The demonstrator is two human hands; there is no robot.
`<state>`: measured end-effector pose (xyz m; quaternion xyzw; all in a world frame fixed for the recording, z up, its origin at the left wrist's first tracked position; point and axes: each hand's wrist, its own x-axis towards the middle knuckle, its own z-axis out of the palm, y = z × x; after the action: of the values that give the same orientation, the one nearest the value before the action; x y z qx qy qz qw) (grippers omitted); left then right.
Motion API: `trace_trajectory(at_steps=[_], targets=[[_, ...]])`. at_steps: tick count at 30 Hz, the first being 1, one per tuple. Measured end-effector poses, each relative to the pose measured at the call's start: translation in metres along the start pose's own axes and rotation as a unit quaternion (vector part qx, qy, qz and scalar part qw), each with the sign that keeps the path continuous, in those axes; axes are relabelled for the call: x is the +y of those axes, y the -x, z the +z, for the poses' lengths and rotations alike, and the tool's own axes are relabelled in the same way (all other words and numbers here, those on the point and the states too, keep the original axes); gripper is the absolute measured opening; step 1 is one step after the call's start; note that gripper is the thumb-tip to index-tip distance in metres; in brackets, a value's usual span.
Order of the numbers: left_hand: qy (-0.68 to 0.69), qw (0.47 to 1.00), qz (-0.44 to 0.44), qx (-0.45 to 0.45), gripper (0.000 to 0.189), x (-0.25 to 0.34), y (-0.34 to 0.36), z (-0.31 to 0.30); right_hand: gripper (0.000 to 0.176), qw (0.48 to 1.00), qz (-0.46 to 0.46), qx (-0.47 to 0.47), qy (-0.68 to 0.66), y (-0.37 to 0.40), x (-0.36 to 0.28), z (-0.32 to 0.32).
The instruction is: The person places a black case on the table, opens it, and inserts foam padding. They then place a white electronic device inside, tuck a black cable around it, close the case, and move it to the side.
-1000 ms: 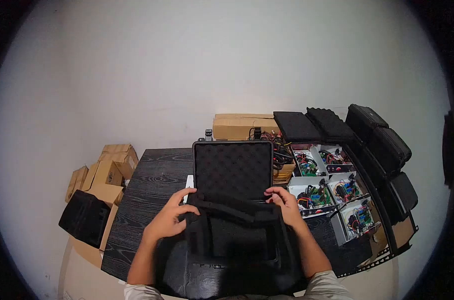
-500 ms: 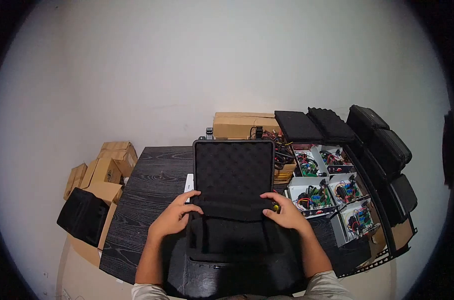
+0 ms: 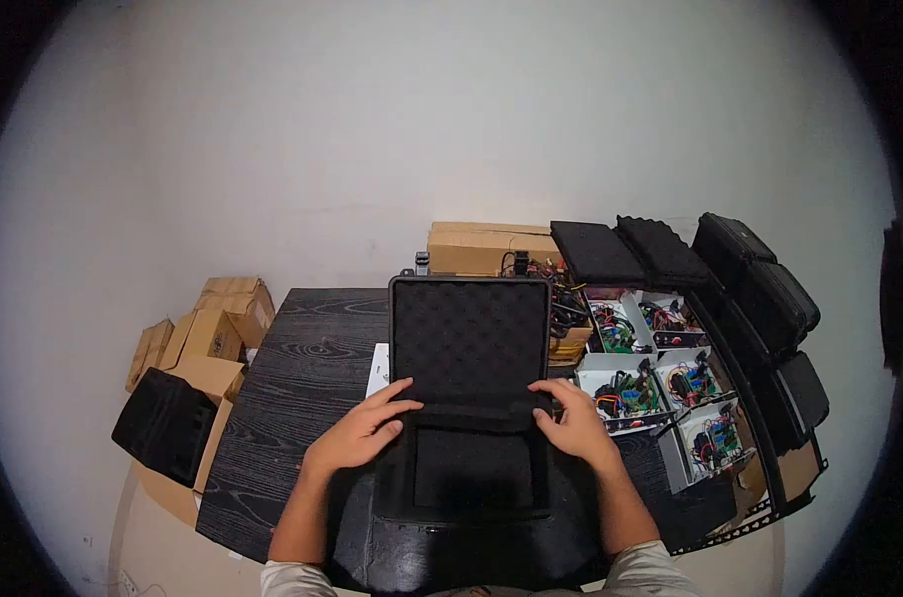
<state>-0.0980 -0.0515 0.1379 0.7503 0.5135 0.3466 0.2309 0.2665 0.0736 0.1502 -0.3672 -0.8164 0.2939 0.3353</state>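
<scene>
1. a black case [image 3: 466,520] is set at the lower centre of the frame, on the table [image 3: 272,418]; its lid [image 3: 469,333], lined with bumpy foam, is raised toward the centre.
2. the left edge of the table is seen slanting down to the lower left of the frame, and a broad stretch of dark wood grain is left between that edge and the case.
3. at right of centre, room is narrowed by white housings [image 3: 675,460] filled with boards and wires, just beside the right forearm.
4. behind the lid, the far side is bounded by a cardboard box [image 3: 486,239].
5. a black foam insert [image 3: 471,418] is held within the case's outline, below the lid; a rectangular opening is framed by it.
6. the left hand [image 3: 367,430] is placed at the insert's far left corner, thumb and fingers parted; whether foam is pinched cannot be told.
7. the right hand [image 3: 573,426] is placed at the far right corner, thumb apart from the forefinger; a grip cannot be confirmed.
</scene>
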Motion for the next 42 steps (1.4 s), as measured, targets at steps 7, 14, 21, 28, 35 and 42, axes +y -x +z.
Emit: trace_trajectory(at_steps=[7,14,21,28,35,42], targets=[[-0.034,0.999,-0.007,-0.013,0.074,0.008,0.001,0.004,0.042,0.996,-0.021,-0.063,0.061,0.002,0.013,0.002],[-0.092,0.995,0.004,0.044,0.072,0.010,-0.003,0.016,0.038,0.991,-0.097,-0.011,0.094,0.000,0.037,0.016],[-0.087,0.992,-0.047,0.075,0.071,0.000,-0.003,0.018,0.035,0.998,-0.043,-0.006,0.048,-0.002,0.005,0.006],[-0.172,0.983,-0.054,-0.024,0.083,-0.011,0.001,0.030,0.031,0.983,-0.102,-0.050,0.144,0.002,0.029,0.021],[-0.264,0.962,-0.069,0.024,0.090,-0.036,0.003,0.045,0.028,0.980,-0.148,-0.033,0.129,0.005,0.015,0.036],[-0.193,0.980,0.002,0.047,0.043,-0.032,-0.005,0.027,0.024,0.977,-0.120,-0.066,0.161,0.012,0.012,0.049]])
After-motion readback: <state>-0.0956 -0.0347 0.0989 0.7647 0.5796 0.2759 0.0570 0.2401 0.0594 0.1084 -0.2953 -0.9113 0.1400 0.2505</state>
